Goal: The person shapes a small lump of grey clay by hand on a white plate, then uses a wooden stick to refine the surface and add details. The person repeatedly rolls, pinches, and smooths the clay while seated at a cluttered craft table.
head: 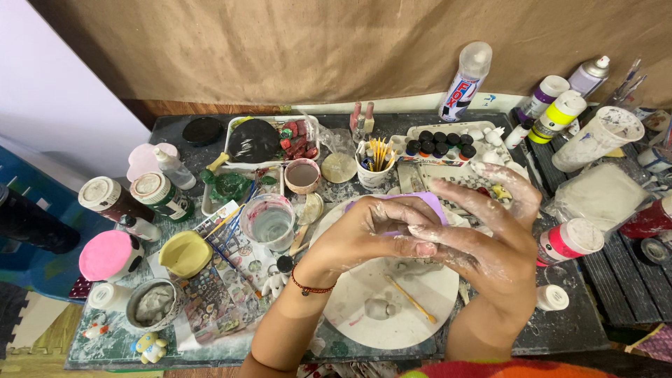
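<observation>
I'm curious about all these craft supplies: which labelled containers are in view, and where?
Spray can: back centre, white, red-and-blue label.
Two squeeze bottles: back right, white, purple and yellow labels.
Two jars: left, white lids, dark and green labels.
Pink-banded jar: on its side, beside the right hand.

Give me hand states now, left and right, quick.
Left hand: fingers curled, closed on a purple piece, clay-smeared.
Right hand: open, fingers spread, laid against the left hand's fingers over the round white board.
</observation>
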